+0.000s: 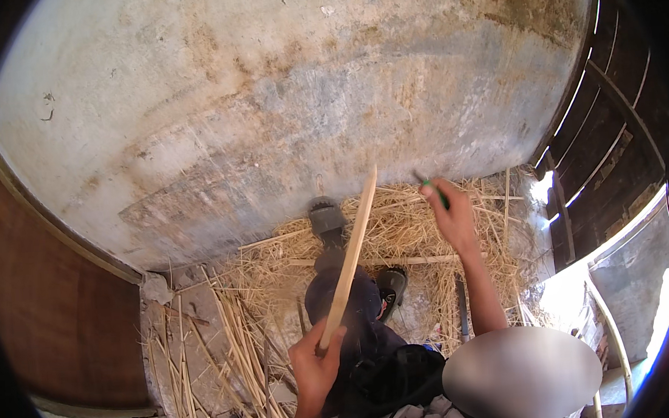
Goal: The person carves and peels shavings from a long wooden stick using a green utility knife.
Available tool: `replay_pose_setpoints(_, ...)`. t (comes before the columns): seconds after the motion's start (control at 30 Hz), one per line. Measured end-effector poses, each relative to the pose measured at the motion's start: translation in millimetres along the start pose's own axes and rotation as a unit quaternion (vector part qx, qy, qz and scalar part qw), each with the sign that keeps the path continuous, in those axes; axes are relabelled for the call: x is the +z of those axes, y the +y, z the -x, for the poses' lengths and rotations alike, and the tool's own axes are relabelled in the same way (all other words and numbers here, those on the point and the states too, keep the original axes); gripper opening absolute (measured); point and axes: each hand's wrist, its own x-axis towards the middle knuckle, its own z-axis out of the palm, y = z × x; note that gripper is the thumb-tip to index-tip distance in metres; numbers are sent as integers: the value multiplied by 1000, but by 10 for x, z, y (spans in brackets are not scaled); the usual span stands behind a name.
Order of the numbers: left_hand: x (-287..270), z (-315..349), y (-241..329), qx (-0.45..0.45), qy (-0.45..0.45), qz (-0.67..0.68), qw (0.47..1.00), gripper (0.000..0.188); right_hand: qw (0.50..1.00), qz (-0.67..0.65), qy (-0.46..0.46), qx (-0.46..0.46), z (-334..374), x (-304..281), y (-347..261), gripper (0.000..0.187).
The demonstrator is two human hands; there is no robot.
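Blurry oval [522, 377] looks closest, around 4–5 o'clock. Left hand's [316, 367] wrapped round the stick [352, 255] at its bottom, long axis toward 12–1; right hand [454, 214] grips a green tool [444, 199], stick off at 9.

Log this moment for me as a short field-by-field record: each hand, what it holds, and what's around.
Left hand: closed around the lower end of the stick
Stick: pale, long, tapered tip pointing toward the wall
Right hand: gripping the tool
Tool: green handle, dark tip; exact kind unclear
Contact: tool and stick apart
Floor: pale litter along the wall's foot; loose strips at lower left
Left side: brown panel
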Motion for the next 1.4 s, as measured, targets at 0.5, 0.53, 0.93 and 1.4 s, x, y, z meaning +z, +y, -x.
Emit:
replay_pose_setpoints(0.5,187,-204,230,84,30,1,996,29,970,-56,-94,-218,920,148,-786,31)
replay_pose_setpoints(0.53,187,-195,226,87,33,-4,996,29,971,-64,-81,-214,923,170,-771,31)
replay_pose_setpoints(0.93,198,-110,256,40,17,8,999,24,975,-43,-6,-218,685,202,-631,28)
replay_pose_setpoints(1.4,100,81,-117,8,2,58,998,34,993,-86,75,36,-37,-125,234,41)
